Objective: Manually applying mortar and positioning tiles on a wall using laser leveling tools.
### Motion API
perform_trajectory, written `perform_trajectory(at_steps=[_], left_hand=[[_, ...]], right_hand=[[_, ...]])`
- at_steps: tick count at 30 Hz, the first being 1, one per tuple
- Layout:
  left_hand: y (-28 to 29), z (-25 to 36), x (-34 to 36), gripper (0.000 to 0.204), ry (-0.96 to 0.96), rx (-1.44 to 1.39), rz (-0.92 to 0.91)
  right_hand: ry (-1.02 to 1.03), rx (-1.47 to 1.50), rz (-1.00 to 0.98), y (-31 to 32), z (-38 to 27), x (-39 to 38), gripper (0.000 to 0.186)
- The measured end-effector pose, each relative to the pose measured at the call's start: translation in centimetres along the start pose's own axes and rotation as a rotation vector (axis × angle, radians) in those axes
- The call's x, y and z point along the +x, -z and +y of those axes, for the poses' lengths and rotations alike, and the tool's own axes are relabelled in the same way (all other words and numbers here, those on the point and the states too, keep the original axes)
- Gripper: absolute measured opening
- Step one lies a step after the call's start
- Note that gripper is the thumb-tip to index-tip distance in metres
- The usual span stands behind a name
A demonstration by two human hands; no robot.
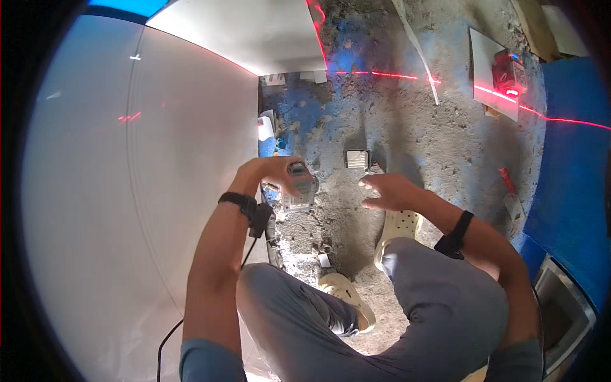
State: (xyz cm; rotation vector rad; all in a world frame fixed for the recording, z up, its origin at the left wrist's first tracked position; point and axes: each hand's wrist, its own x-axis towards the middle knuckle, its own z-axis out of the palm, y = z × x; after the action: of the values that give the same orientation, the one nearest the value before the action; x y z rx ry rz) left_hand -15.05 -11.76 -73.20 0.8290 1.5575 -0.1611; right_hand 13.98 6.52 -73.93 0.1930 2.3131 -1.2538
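My left hand [275, 173] is wrapped over a grey, boxy handheld device [301, 193] with a small dark window near its top end. It holds the device close to the rough floor, beside the foot of the white wall panel. Part of the device is hidden under the fingers. To the right of it, my right hand [389, 191] hovers over the floor with thumb and fingers apart and nothing between them. A small square piece with pale ribs and a dark edge [357, 159] lies on the floor just beyond my right hand.
A tall white panel [191, 134] stands along the left, and a white board [248, 38] juts in at the top. A red laser level [509, 75] casts a red line across the floor. A red-handled tool [507, 182], blue sheet [573, 178] and metal-framed box [560, 312] are at right.
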Motion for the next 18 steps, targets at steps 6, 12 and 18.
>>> perform_trajectory(at_steps=[6,12,18], left_hand=[[2.0,0.4,2.0,0.101,-0.042,0.097,-0.053],[2.0,0.3,-0.4,0.096,-0.036,-0.002,-0.045],[0.4,-2.5,-0.3,0.095,-0.128,-0.093,-0.018]], right_hand=[[0.278,-0.314,0.101,-5.2,2.5,5.4,0.052],[0.54,-0.668,0.39,-9.2,1.7,13.4,0.035],[0.488,-1.009,0.27,-3.3,6.6,9.3,0.028]])
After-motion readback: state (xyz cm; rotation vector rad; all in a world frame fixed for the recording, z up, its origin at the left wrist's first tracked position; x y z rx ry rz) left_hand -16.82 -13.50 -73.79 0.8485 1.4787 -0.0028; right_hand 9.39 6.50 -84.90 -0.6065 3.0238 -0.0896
